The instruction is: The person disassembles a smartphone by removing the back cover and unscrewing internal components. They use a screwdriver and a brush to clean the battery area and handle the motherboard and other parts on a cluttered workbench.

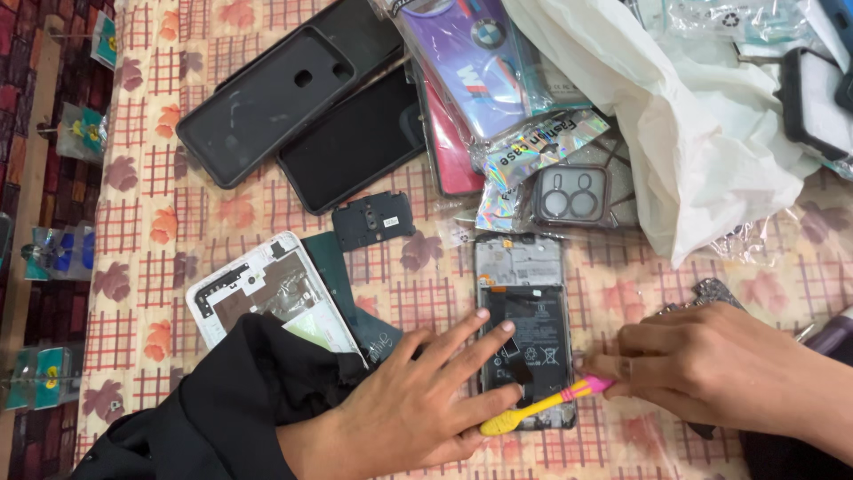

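Left hand: the left hand (418, 404), out of a black sleeve (222, 409), lies flat with fingers spread on the opened phone (524, 329), pressing it to the cloth; it grips nothing
Right hand: the right hand (702, 369) has its fingers pinched together on the pink handle end of a small yellow and pink brush (542, 404), whose yellow head rests at the phone's lower edge beside the left thumb
Opened phone: back off, black battery and circuit board showing, lying lengthways on the tablecloth (151, 293) between the two hands
Left of the phone: a white phone back cover (267, 289), inner side up, partly under the sleeve, with a dark green panel (342, 289) just beside it
Above that: a small black camera bracket (373, 220) lying alone on the cloth
Far left: two black phone cases (267, 102), empty, inner sides up, overlapping
Far centre: a clear case with camera rings (573, 194) and packaged cases in shiny sleeves (480, 62), stacked loosely
Far right: a white plastic bag (675, 116), crumpled, contents hidden
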